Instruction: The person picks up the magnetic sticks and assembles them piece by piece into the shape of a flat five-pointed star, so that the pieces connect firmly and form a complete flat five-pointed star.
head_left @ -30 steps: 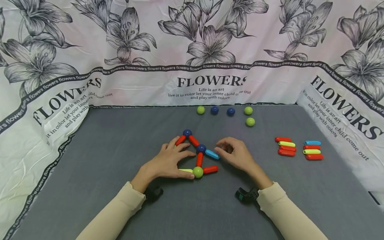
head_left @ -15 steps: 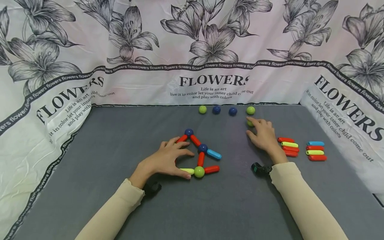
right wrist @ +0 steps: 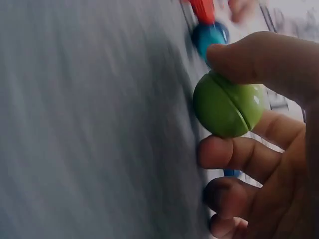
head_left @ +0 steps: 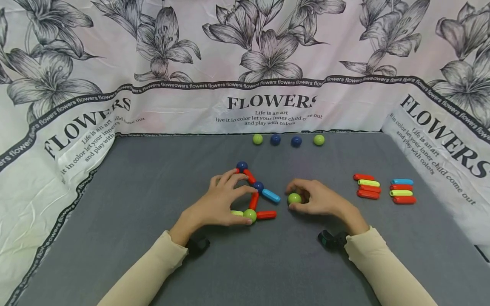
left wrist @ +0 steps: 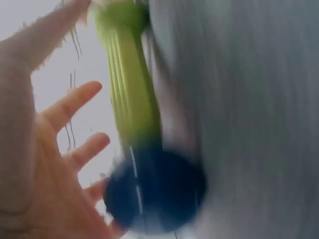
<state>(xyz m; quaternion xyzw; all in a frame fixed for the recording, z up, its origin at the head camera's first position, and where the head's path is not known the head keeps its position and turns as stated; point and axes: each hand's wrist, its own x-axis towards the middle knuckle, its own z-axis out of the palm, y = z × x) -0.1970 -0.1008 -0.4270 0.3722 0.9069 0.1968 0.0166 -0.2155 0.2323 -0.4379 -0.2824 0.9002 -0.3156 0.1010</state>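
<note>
A magnetic stick-and-ball shape lies on the grey cloth, with a green ball (head_left: 250, 216), a blue ball (head_left: 258, 186), a top blue ball (head_left: 242, 166) and red sticks (head_left: 254, 200). A light blue stick (head_left: 271, 196) and a red stick (head_left: 266, 215) point right from it. My left hand (head_left: 218, 202) spreads over its left side, thumb at the green ball. Under it, a yellow stick (left wrist: 132, 84) runs to another blue ball (left wrist: 155, 191), hidden in the head view. My right hand (head_left: 319, 197) pinches a loose green ball (right wrist: 227, 104) between thumb and fingers, right of the light blue stick.
Spare green (head_left: 257, 139) and blue balls (head_left: 275, 140) stand in a row at the cloth's back edge. Two stacks of coloured sticks (head_left: 368, 186) (head_left: 402, 191) lie at the right. A flower-printed curtain (head_left: 183, 110) borders the back and sides.
My right hand reached to the back, took the nearer green ball and brought it left and towards me. My left hand stays over the shape, which has turned slightly.
</note>
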